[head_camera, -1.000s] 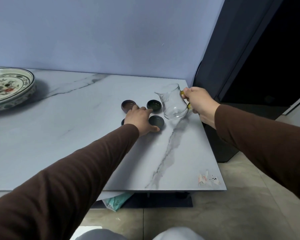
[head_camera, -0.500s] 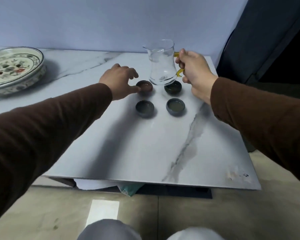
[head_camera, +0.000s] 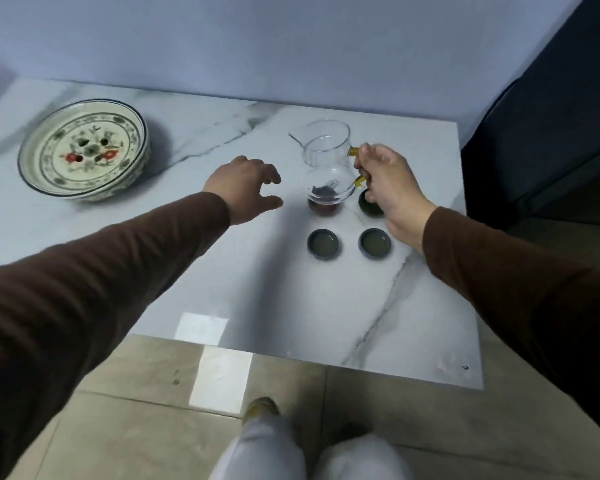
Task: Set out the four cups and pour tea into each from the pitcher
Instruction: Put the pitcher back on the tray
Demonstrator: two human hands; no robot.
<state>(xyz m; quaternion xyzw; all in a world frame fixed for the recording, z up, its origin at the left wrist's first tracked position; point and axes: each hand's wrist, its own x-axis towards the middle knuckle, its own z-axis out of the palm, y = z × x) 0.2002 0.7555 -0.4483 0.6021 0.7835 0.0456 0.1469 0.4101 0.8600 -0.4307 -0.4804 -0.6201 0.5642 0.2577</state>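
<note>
A clear glass pitcher (head_camera: 328,161) with a yellow handle is held upright above the table, and my right hand (head_camera: 390,188) grips that handle. Directly beneath it sits a brown cup (head_camera: 324,207), partly seen through the glass. A dark cup (head_camera: 369,206) lies half hidden behind my right hand. Two grey cups, one on the left (head_camera: 323,244) and one on the right (head_camera: 374,243), stand nearer me and hold pale liquid. My left hand (head_camera: 245,188) hovers left of the brown cup, fingers spread, touching nothing.
A large painted ceramic bowl (head_camera: 84,154) rests at the back left of the marble table (head_camera: 257,289). The table's right edge borders a dark curtain (head_camera: 551,116). Tiled floor and my knees show below the front edge.
My left hand has let go of the brown cup and drawn back to the left. The pitcher has stayed upright over the far cups; the view has tilted downward.
</note>
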